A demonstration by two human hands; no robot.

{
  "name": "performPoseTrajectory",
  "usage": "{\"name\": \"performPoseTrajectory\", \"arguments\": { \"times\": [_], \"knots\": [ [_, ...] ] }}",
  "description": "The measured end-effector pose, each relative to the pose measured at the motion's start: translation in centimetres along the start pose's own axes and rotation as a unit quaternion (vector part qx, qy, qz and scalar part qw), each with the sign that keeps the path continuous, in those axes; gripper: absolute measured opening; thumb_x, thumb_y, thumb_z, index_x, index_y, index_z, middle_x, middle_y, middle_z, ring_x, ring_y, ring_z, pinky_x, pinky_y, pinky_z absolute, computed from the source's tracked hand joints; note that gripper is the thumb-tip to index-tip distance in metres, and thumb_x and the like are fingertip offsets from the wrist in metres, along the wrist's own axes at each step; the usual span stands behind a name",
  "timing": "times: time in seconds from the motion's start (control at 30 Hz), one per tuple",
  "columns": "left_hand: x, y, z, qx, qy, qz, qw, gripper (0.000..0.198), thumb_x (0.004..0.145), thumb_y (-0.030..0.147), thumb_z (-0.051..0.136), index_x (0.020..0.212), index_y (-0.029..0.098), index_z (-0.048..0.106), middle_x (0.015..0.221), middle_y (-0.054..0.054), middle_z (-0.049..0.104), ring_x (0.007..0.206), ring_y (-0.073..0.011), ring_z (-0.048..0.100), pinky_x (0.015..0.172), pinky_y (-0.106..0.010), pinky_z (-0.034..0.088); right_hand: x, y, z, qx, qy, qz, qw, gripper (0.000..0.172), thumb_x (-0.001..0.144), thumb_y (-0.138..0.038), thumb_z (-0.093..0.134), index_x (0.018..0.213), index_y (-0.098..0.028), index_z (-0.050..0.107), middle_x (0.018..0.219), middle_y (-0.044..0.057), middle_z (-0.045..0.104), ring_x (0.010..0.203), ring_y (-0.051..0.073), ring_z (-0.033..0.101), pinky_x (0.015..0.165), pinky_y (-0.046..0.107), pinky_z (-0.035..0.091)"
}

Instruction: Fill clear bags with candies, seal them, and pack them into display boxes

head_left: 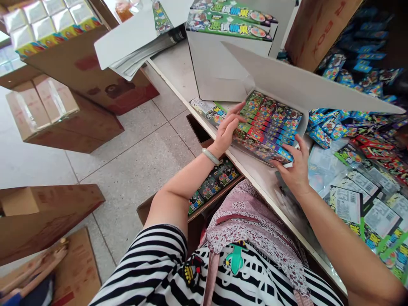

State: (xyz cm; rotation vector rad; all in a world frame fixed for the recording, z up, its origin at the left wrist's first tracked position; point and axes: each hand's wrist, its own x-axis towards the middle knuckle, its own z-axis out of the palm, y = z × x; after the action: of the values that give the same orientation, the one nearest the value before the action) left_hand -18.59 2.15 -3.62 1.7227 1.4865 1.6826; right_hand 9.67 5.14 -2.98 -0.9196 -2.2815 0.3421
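Observation:
A candy display box [307, 121] with a raised white lid stands on the table in front of me. Rows of small green, red, purple and blue candy packets [270, 117] fill it tightly. My left hand [227, 129] lies along the box's left side, its fingers stretched out and reaching over the green packets. At the near right corner, my right hand [295, 165] grips the box, with the thumb low at the front and the fingers on the blue packets. The palm side of both hands is partly hidden.
Behind stands a larger white box [232, 63] holding green printed cartons. Loose blue candy packets [331, 123] are heaped at right, near flat printed bags [379, 214]. An open carton [210, 187] sits below the table edge. Cardboard boxes [60, 110] and another person's arm [41, 267] are at left.

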Motion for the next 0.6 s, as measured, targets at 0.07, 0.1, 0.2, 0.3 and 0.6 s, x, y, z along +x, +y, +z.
{"name": "performPoseTrajectory", "arguments": {
  "times": [0.07,0.1,0.2,0.3,0.6],
  "knots": [
    [-0.5,-0.5,-0.1,-0.001,-0.014,-0.004,1.0,0.055,0.102,0.061,0.026,0.117,0.026,0.065,0.153,-0.004,0.051,0.148,-0.0287,0.044,0.122,-0.051,0.036,0.0,-0.1,-0.2,-0.002,-0.011,-0.002,1.0,0.053,0.089,-0.051,0.063,0.135,-0.027,0.053,0.157,0.014,0.034,0.146,0.038,0.038,0.115,0.061,0.037],
    [-0.8,-0.8,-0.3,-0.003,-0.018,-0.007,1.0,0.053,0.101,0.061,0.028,0.12,0.026,0.063,0.154,-0.006,0.05,0.148,-0.0291,0.043,0.123,-0.051,0.035,0.1,-0.1,-0.2,-0.003,-0.015,-0.006,1.0,0.052,0.089,-0.052,0.064,0.134,-0.027,0.054,0.157,0.014,0.035,0.146,0.038,0.038,0.115,0.061,0.037],
    [-2.1,-1.9,-0.7,-0.024,-0.017,-0.019,0.999,0.049,0.1,0.059,0.034,0.129,0.026,0.057,0.158,-0.009,0.045,0.15,-0.03,0.04,0.122,-0.052,0.035,0.6,-0.3,-0.1,-0.012,-0.023,-0.025,0.999,0.048,0.089,-0.053,0.064,0.129,-0.028,0.057,0.156,0.013,0.038,0.145,0.039,0.039,0.115,0.062,0.035],
    [-2.7,-2.6,-0.8,-0.043,0.006,-0.015,0.999,0.044,0.1,0.056,0.037,0.129,0.029,0.056,0.159,-0.007,0.044,0.151,-0.0298,0.038,0.122,-0.053,0.034,0.9,-0.1,0.5,-0.032,-0.037,-0.033,0.998,0.045,0.091,-0.054,0.059,0.128,-0.029,0.057,0.158,0.012,0.037,0.146,0.038,0.037,0.116,0.061,0.034],
    [-2.2,-2.1,-1.2,-0.024,-0.059,-0.018,0.998,0.047,0.101,0.056,0.043,0.139,0.031,0.049,0.161,-0.006,0.041,0.153,-0.0278,0.033,0.128,-0.048,0.023,0.2,-0.2,-1.3,-0.082,-0.09,-0.037,0.992,0.06,0.095,-0.056,0.054,0.147,-0.027,0.046,0.161,0.015,0.035,0.148,0.038,0.032,0.115,0.06,0.032]
  ]
}}
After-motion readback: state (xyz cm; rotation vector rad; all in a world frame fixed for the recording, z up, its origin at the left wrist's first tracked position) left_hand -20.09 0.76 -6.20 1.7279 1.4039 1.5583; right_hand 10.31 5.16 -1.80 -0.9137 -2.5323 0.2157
